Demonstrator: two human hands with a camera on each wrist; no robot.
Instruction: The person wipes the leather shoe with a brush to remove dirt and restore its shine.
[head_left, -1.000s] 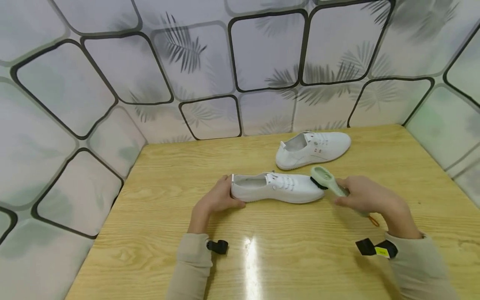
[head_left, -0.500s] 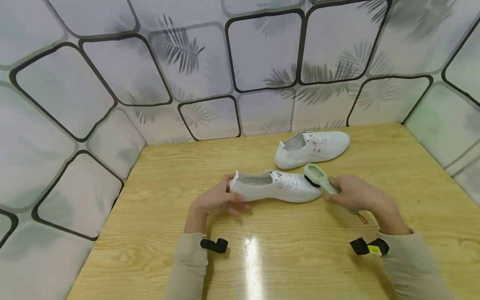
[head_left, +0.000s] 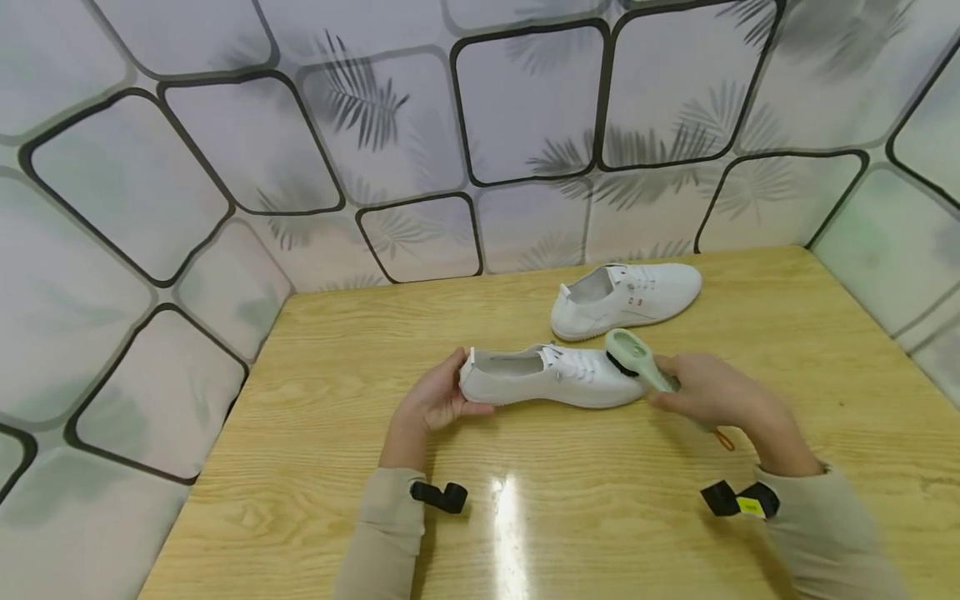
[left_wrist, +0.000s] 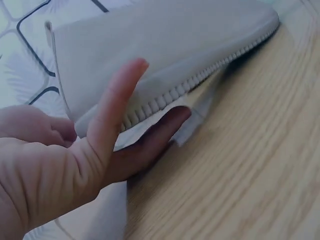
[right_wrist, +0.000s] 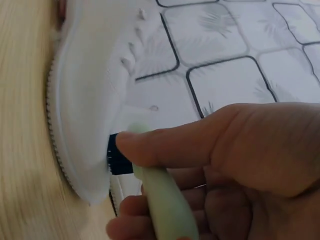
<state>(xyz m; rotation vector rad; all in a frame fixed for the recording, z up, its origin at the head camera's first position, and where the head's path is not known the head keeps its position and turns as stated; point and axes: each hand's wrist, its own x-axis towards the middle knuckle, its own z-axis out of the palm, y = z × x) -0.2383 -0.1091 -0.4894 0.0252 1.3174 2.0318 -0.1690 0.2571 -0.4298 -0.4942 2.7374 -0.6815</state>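
Note:
A white lace-up shoe (head_left: 517, 386) points its toe to the right on the wooden table. My left hand (head_left: 433, 402) holds its heel. In the left wrist view the thumb lies along the side of the shoe (left_wrist: 165, 45) and fingers reach beneath the sole, the heel lifted a little off the tabletop. With my right hand (head_left: 708, 390) I grip the handle of a pale green brush (head_left: 636, 357). Its dark bristles (right_wrist: 119, 155) touch the upper near the toe, as the right wrist view shows. An orange loop hangs from the handle's end.
Behind lies a second white shoe (head_left: 671, 293), close to the first, its toe also to the right. Patterned panels (head_left: 536, 100) close off the back and both sides of the table (head_left: 360, 333). A light reflection glares on the front tabletop.
The brush and right hand have shifted left along the toe toward the laces. My left hand's fingers loosened and then took hold of the heel again.

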